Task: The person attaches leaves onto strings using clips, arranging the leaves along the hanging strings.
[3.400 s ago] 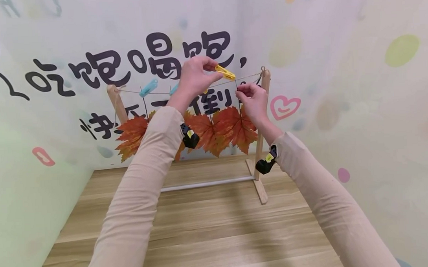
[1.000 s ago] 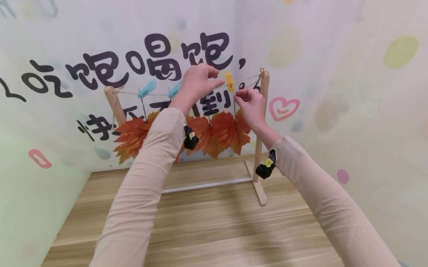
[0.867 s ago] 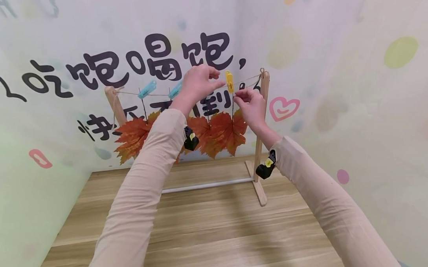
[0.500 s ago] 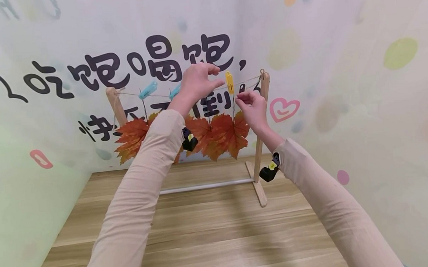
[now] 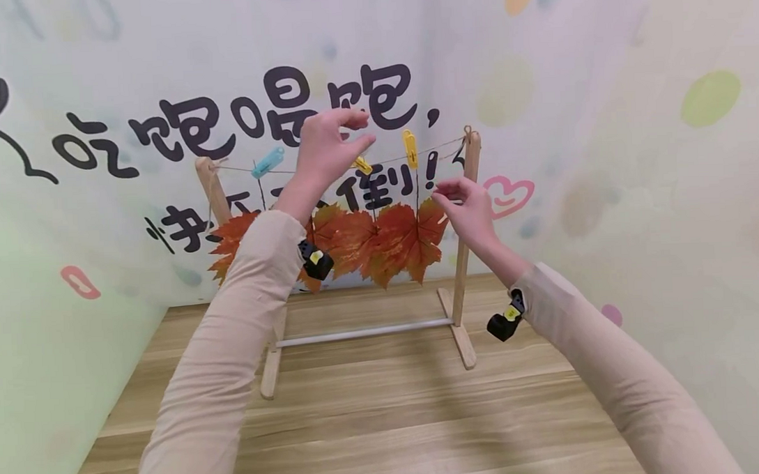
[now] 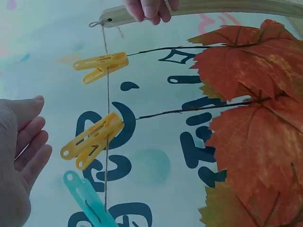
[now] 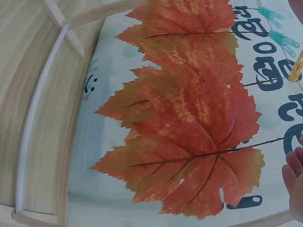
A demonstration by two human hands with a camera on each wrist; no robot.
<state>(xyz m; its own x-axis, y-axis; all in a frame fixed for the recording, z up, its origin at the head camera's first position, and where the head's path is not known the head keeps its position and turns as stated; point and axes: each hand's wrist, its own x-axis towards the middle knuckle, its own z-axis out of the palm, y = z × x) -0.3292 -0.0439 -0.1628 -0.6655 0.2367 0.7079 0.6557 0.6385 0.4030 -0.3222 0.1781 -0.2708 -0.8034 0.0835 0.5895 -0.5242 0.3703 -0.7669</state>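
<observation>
A yellow clothespin (image 5: 410, 149) stands near upright on the string (image 5: 389, 160), clamping the dark stem of the rightmost red-orange maple leaf (image 5: 414, 243). My left hand (image 5: 329, 144) hovers to its left, thumb and fingers spread apart with nothing between them. To the lower right of that clothespin, my right hand (image 5: 469, 209) is clear of the stem, its fingers loosely bent and bare. The left wrist view has a second yellow clothespin (image 6: 94, 139) beside a teal clothespin (image 6: 87, 198). Several overlapping leaves fill the right wrist view.
The string runs between two wooden posts (image 5: 467, 227) joined low down by a white rod (image 5: 364, 333). This stand rests on a wood-grain table (image 5: 373, 418), against a wall (image 5: 602, 152) with painted lettering. My left arm hides part of the left post.
The yellow clothespin went from my left fingers onto the string and the leaf stem. My left hand has since drawn back leftward, and my right hand has moved down and right, off the stem.
</observation>
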